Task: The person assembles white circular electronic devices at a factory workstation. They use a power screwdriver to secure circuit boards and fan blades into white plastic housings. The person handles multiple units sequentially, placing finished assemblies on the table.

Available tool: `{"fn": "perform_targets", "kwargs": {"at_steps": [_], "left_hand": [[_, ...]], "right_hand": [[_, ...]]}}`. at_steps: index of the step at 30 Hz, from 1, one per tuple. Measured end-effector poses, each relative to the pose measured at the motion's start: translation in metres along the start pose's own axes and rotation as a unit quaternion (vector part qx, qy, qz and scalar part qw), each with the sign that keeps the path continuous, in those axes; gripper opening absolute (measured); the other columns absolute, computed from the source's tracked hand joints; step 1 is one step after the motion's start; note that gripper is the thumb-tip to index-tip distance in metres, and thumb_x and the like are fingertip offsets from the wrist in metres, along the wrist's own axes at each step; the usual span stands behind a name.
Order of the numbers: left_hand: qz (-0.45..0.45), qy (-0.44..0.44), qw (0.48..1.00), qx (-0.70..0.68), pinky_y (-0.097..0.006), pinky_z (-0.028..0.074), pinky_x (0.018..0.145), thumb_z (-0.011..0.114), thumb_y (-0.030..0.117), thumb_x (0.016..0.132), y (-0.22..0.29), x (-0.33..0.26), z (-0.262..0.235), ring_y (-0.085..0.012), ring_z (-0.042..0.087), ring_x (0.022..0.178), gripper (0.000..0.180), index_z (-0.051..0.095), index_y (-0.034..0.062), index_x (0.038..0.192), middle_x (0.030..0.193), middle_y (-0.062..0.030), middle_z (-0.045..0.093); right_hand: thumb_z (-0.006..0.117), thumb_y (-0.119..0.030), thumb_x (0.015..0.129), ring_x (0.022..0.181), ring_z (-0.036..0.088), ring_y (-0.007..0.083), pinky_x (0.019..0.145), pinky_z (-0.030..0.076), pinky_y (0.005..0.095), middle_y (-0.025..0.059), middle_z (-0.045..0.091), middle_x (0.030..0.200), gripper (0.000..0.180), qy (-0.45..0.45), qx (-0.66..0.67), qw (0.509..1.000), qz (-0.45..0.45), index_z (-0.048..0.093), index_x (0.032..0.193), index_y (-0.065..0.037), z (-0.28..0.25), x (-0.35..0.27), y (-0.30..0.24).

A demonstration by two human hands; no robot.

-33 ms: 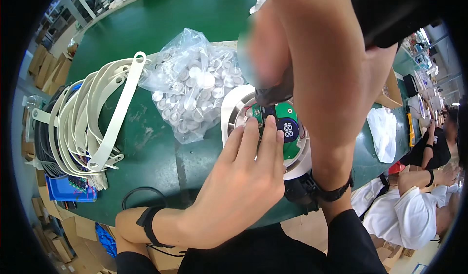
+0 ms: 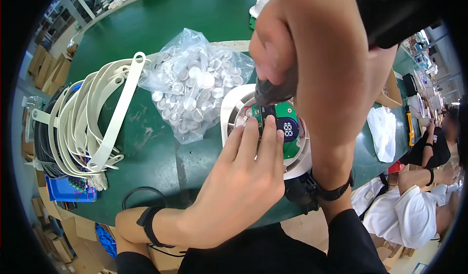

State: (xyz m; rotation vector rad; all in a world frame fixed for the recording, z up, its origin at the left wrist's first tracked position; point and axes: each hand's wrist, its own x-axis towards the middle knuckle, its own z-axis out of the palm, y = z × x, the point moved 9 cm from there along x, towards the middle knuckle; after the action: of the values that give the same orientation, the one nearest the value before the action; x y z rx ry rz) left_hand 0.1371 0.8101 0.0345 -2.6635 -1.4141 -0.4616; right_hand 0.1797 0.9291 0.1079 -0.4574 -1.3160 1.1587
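The left hand [image 2: 239, 176] is open, its fingertips [image 2: 279, 135] pressing on the small green circuit board [image 2: 287, 128] inside the round white plastic housing [image 2: 234, 111] on the green bench [image 2: 195, 11]. The right hand [image 2: 278, 50] is closed around a dark tool grip [image 2: 275, 91] directly above the board. Just left of the housing lies a clear plastic bag of small white parts [image 2: 190, 86], and further left a stack of white curved plastic bands [image 2: 97, 113].

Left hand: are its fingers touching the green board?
Touching. The head view shows the left hand with its fingertips pressed onto the edge of the green board, no gap between them.
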Motion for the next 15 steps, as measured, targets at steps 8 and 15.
{"fn": "perform_targets", "kwargs": {"at_steps": [8, 15], "left_hand": [[0.002, 0.012, 0.999, 0.036, -0.043, 0.052, 0.100, 0.066, 0.014, 0.081, 0.001, -0.002, 0.000, -0.0382, 0.062, 0.115, 0.044, 0.069, -0.0090, 0.119, 0.126, -0.0254, 0.065], [-0.061, 0.055, 0.961, -0.265, -0.040, 0.056, 0.080, 0.073, 0.009, 0.086, -0.059, 0.017, -0.023, -0.0366, 0.069, 0.091, 0.019, 0.071, -0.0003, 0.103, 0.098, -0.0175, 0.070]], "right_hand": [[0.056, -0.037, 0.101, 0.042, 0.044, 0.0125, 0.045, 0.041, 0.0266, 0.0014, 0.043, 0.052, 0.029, 0.007, 0.007, 1.000, -0.015, 0.055, 0.104, -0.009, -0.004, 0.011, -0.016], [0.054, -0.038, 0.101, 0.042, 0.043, 0.0128, 0.046, 0.042, 0.0268, 0.0015, 0.042, 0.053, 0.030, 0.013, 0.013, 0.999, -0.050, 0.055, 0.106, -0.009, -0.043, 0.019, -0.060]]}}
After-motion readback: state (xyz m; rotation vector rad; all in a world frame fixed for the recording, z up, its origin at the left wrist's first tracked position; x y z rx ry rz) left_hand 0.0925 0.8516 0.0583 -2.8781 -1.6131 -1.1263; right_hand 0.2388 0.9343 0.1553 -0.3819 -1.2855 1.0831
